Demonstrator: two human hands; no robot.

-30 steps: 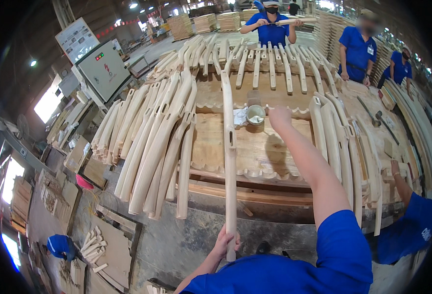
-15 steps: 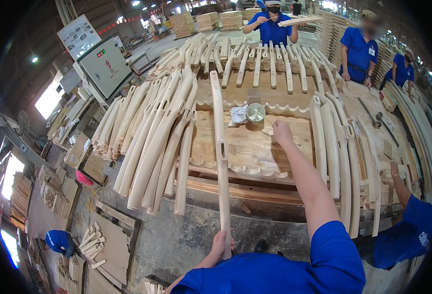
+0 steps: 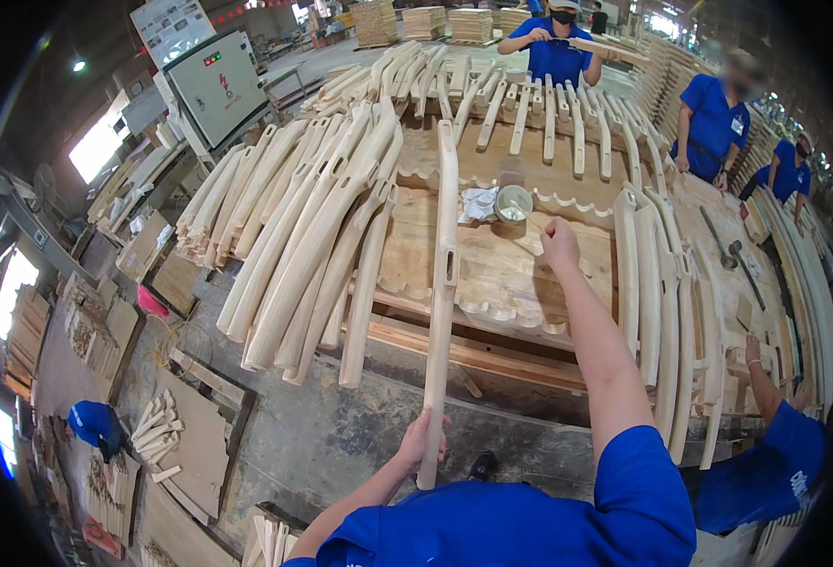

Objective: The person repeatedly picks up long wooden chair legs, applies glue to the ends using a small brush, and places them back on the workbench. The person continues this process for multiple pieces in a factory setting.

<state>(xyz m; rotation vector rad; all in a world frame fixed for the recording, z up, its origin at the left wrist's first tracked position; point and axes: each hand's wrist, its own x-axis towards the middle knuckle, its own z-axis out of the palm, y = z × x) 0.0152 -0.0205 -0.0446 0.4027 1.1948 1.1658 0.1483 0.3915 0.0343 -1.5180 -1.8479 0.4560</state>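
Note:
My left hand [image 3: 423, 442] grips the near end of a long, curved pale wooden chair leg [image 3: 443, 283] that points away from me over the wooden workbench [image 3: 506, 274]. My right hand [image 3: 559, 241] reaches out over the bench with its fingers closed around a thin stick, just in front of a small round tub [image 3: 514, 202] and a crumpled white rag [image 3: 479, 203]. My blue sleeves fill the lower edge of the view.
Rows of similar wooden legs [image 3: 303, 236] lie to the left, at the back and at the right [image 3: 657, 283]. People in blue shirts [image 3: 553, 47] work at the far side and at the right [image 3: 714, 118]. A co-worker's arm [image 3: 766, 387] reaches in at lower right. A grey control cabinet [image 3: 213, 90] stands at back left.
The long wooden leg has tilted and swung a little in my left hand. My right hand has drawn back from the tub toward me.

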